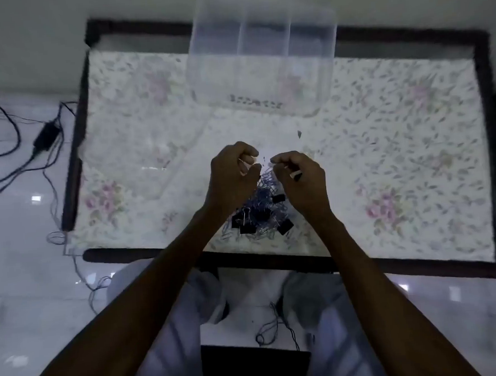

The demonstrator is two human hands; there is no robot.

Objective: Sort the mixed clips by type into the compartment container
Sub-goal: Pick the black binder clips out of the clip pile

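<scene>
I see both hands raised just above the far edge of the clip pile [260, 213], close together near the middle of the desk [413, 154]. Left hand [234, 174]: fingers curled in, thumb against them, a thin wire paper clip [244, 166] pinched there; a bit of pale wire shows at the fingers. Right hand [301, 178]: fingers curled too, a small dark piece showing at the knuckles that looks like a black binder clip [297, 175]; frame is blurred, so I can't say for sure what it is.

The pile lies on the near-centre part of the desk, between my forearms: a tangle of bluish wire paper clips with several black binder clips mixed in, most of the black ones on the near side. A few stray bits lie just beyond the fingertips.

Compartment container [262, 56]: clear plastic, at the far centre of the desk, well apart from the pile. Two upright dividers visible, so three sections side by side. Contents not readable through the blur; some dark print or marks on its near wall.

Desk has a dark frame and a floral cloth [138, 130] under a glossy top. On the floor to the left, a black power adapter [46, 136] with looping cables.
</scene>
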